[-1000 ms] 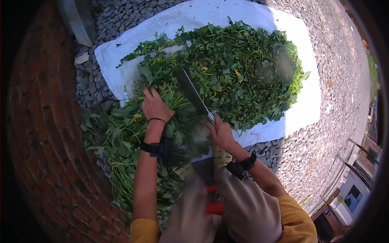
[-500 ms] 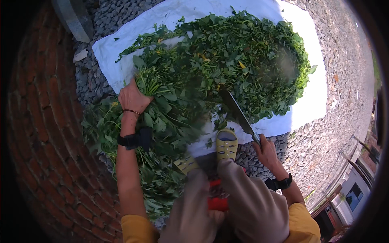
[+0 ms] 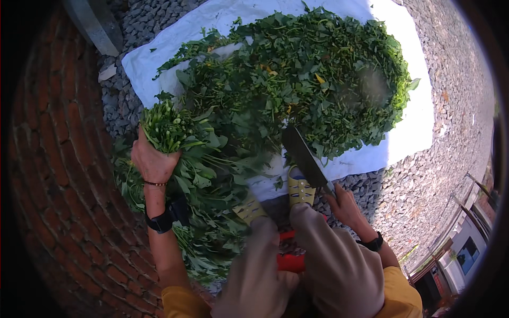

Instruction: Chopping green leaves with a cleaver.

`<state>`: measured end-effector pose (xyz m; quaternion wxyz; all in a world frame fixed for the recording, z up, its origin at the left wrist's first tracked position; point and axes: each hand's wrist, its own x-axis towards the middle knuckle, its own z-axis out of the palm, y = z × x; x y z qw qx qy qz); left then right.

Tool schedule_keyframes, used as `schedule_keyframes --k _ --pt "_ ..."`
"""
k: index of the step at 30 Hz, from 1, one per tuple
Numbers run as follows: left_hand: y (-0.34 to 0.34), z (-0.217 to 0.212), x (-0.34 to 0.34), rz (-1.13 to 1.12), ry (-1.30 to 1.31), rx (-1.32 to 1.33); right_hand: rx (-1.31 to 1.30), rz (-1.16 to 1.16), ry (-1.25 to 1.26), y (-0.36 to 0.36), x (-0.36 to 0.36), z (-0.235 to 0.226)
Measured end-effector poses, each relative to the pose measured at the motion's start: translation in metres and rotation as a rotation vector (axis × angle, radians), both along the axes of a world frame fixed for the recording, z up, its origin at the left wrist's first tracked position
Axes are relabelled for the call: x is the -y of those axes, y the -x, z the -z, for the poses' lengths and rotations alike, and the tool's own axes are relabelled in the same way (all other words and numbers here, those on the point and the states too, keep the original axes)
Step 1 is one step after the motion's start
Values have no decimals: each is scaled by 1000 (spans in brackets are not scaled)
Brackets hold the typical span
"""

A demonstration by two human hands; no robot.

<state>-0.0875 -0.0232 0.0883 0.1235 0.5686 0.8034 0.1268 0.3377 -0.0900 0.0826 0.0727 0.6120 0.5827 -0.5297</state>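
Note:
My left hand [image 3: 155,159] is closed round a bunch of leafy green stems [image 3: 170,127], their cut ends pointing up and away from me. Long leaves from the bunch trail to the right of the hand. In my right hand [image 3: 343,204] is a large dark-bladed knife [image 3: 304,156], gripped by its handle, with the blade angled up and to the left. Its tip reaches the near edge of a wide heap of chopped greens [image 3: 297,74] lying on a white sheet [image 3: 411,130]. More uncut leafy stems [image 3: 204,254] lie beside my left forearm.
My feet in yellow clogs [image 3: 301,186] stand at the sheet's near edge. Something red [image 3: 290,262] shows between my legs. A brick surface [image 3: 63,175] lies to the left, grey gravel [image 3: 403,212] to the right, and a concrete block [image 3: 101,32] at the far left.
My left hand has moved left and slightly nearer, lifting the bunch so its cut ends show. The knife has shifted a little left and nearer, its blade turned to show broader.

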Motion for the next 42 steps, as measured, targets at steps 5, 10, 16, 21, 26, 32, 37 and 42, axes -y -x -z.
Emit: schedule_keyframes --k 5,10,16,21,26,32,37,42 --pt "0 -1 6 9 22 -12 -43 -58 30 3 -3 0" --pt "-8 -2 11 47 5 -44 -171 -28 249 29 -20 5" --pt "-12 -3 16 74 24 -14 -296 141 457 66 -49 25" --pt "-21 6 12 79 76 -47 -137 -240 -156 65 -77 24" --pt "-42 16 5 121 52 -81 68 -355 -141 38 -91 -14" --pt "-93 57 -12 133 -16 -151 -39 -118 -242 47 -100 -39" --pt "-120 113 -38 97 370 -146 -411 -20 -530 91 -127 -31" --pt "-117 114 -40 111 447 -154 -429 -103 -619 127 -130 32"
